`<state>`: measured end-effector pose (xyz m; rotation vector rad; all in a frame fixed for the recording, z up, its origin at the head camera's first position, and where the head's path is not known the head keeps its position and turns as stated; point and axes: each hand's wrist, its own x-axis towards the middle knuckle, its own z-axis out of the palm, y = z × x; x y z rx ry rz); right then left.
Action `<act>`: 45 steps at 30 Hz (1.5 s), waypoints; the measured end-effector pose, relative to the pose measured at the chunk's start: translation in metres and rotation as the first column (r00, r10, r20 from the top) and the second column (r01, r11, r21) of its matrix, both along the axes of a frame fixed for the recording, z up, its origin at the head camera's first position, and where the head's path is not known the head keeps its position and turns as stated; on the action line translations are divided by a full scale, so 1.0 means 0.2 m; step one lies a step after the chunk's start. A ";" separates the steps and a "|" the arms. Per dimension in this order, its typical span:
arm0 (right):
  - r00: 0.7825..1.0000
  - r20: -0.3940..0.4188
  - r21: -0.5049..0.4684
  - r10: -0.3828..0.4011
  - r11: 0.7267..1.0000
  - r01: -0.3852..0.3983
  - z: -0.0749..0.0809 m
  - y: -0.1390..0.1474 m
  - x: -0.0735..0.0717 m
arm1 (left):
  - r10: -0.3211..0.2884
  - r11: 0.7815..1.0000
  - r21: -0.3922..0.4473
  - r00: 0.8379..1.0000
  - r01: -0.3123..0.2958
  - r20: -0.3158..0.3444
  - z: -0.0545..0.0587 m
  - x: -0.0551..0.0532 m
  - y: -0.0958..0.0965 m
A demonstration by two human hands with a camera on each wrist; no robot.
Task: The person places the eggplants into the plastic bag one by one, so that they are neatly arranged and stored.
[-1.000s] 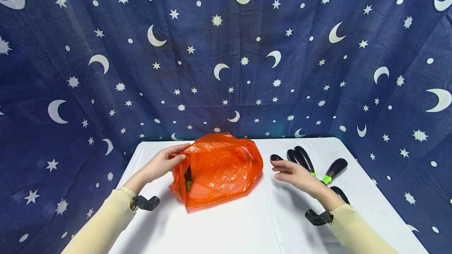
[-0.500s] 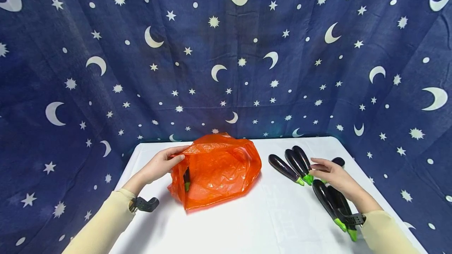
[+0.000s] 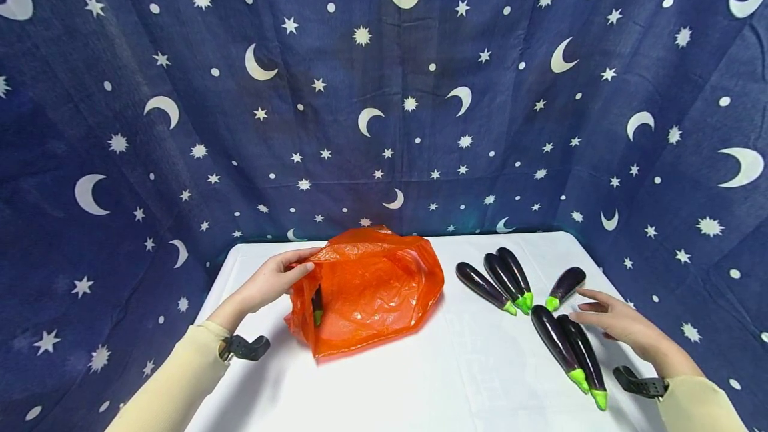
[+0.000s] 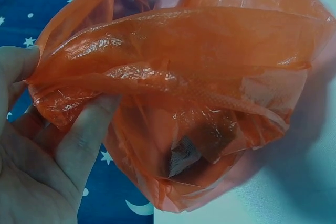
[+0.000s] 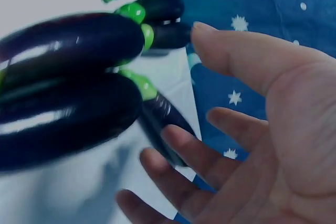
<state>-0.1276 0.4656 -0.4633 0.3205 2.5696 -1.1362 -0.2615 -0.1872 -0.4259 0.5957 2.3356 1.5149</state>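
My left hand [image 3: 273,280] pinches the left edge of an orange plastic bag's mouth between thumb and fingers. The bag [image 3: 378,285] lies on its side with its opening facing me. A dark eggplant with a green end [image 3: 318,305] shows inside at the left. My right hand [image 3: 624,325], fingers spread and holding nothing, hovers at the right beside two front eggplants [image 3: 581,352]. Just beyond its fingertips lies a single eggplant [image 3: 566,285]. In the right wrist view the front pair [image 5: 68,114] looms close, left of the open fingers.
Three more eggplants [image 3: 507,275] lie side by side at the back right of the white table [image 3: 414,385]. A blue curtain [image 3: 336,85] with moons and stars hangs behind the table and along both sides. Each wrist wears a black strap with a camera.
My right hand has moved right, from the bag's side across the eggplants to their far right, uncovering them. The left hand has kept its hold on the bag.
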 end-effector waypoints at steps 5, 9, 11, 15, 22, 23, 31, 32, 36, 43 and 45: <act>0.999 0.045 -0.089 0.011 0.996 -0.007 -0.02 0.05 0.05 | 0.013 1.000 0.001 1.000 -0.013 -0.007 0.00 0.00 -0.01; 0.998 0.058 -0.160 0.037 0.987 -0.027 -0.04 0.09 0.08 | 0.015 1.000 0.004 1.000 -0.015 -0.007 0.00 0.01 -0.02; 0.997 0.067 -0.189 0.035 0.982 -0.021 -0.06 0.10 0.09 | 0.016 1.000 0.005 1.000 -0.016 -0.006 0.00 0.01 -0.02; 0.996 0.084 -0.235 0.021 0.972 -0.001 -0.09 0.11 0.11 | 0.021 1.000 0.003 1.000 -0.021 0.000 0.00 0.01 -0.01; 0.994 0.110 -0.276 0.003 0.961 0.028 -0.13 0.13 0.14 | 0.021 1.000 0.002 1.000 -0.021 0.000 0.01 0.01 -0.01; 0.994 0.112 -0.281 0.005 0.959 0.027 -0.13 0.13 0.14 | 0.025 1.000 0.002 1.000 -0.025 -0.001 0.01 0.01 -0.01; 0.991 0.124 -0.366 0.043 0.931 0.006 -0.15 0.14 0.18 | 0.023 1.000 -0.007 1.000 -0.023 -0.005 0.01 0.01 -0.01; 0.991 0.128 -0.376 0.039 0.927 0.012 -0.16 0.14 0.18 | 0.024 1.000 -0.008 1.000 -0.024 -0.004 0.01 0.01 -0.01; 0.990 0.137 -0.399 0.022 0.916 0.035 -0.17 0.13 0.19 | 0.027 1.000 -0.014 1.000 -0.027 -0.004 0.02 0.01 0.00; 0.990 0.137 -0.415 0.008 0.908 0.050 -0.19 0.12 0.21 | 0.009 1.000 -0.005 1.000 -0.009 0.002 0.02 0.01 0.01; 0.990 0.142 -0.416 -0.003 0.907 0.062 -0.20 0.12 0.21 | 0.005 1.000 0.002 1.000 -0.005 -0.002 0.02 0.01 0.02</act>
